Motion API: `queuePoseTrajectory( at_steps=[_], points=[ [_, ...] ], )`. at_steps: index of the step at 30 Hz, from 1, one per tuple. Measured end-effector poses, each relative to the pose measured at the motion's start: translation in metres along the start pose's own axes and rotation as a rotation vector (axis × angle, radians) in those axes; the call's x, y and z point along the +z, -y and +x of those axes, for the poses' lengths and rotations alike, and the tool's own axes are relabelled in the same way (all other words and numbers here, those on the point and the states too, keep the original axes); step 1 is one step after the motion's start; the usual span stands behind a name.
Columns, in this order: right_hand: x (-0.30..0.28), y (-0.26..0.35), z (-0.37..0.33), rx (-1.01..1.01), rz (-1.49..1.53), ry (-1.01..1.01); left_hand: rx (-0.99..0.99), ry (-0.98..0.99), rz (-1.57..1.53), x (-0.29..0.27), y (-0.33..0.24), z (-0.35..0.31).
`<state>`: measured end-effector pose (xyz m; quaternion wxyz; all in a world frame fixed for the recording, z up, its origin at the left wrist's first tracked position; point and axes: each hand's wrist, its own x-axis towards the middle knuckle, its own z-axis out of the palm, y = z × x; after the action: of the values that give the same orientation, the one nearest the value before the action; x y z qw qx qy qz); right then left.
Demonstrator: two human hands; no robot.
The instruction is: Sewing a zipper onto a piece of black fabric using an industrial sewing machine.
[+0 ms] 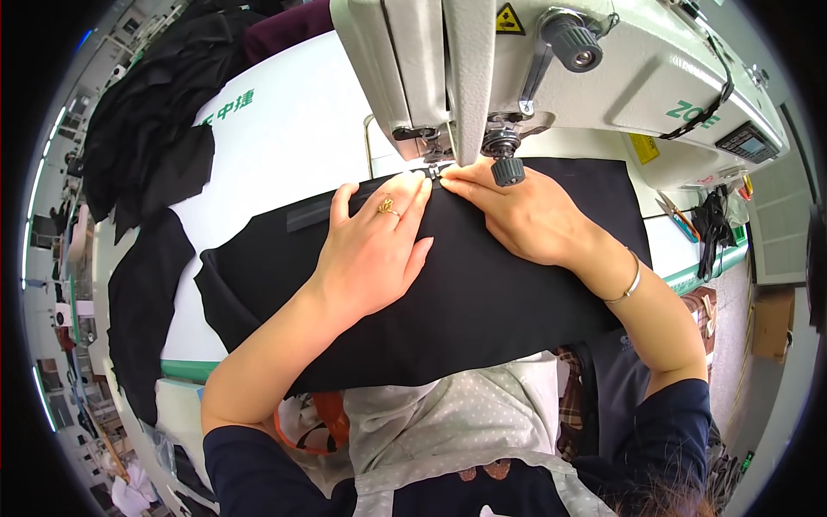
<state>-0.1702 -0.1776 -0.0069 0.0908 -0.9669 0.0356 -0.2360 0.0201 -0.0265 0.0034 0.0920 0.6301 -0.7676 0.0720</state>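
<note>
A large black fabric piece [448, 284] lies over the white sewing machine table, its far edge by the presser foot [434, 171]. My left hand [366, 250], with a gold ring, rests palm down on the cloth; its fingers stretch to the left side of the foot and the thumb stands apart. From the right, my right hand [534, 215] brings its fingertips together on the cloth edge close to the foot. Left of my left hand, a dark strip [308, 215] lies along the fabric. The sewing machine head [469, 77] hangs over my fingertips and hides the needle area partly.
Black cloth pieces [164, 112] are heaped at the far left, and another black piece [146, 302] drapes over the table's left edge. Orange-and-blue handled scissors [679, 217] lie at right beside a dark bundle [713, 226]. A cardboard box [773, 321] stands farther right.
</note>
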Motion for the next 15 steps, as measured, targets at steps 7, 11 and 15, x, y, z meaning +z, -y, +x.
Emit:
queuePoseTrajectory(
  at_steps=[7,11,15],
  points=[
    [-0.003,-0.001,0.001,0.013,0.013,0.018,0.007,-0.048,0.018,0.002,0.0,0.002],
    [-0.004,0.001,0.0,0.06,0.047,0.081,0.112,-0.149,0.042,0.006,0.01,0.011],
    [-0.003,0.003,0.001,0.063,0.071,0.075,0.225,-0.284,0.101,0.01,0.028,0.027]
  ],
)
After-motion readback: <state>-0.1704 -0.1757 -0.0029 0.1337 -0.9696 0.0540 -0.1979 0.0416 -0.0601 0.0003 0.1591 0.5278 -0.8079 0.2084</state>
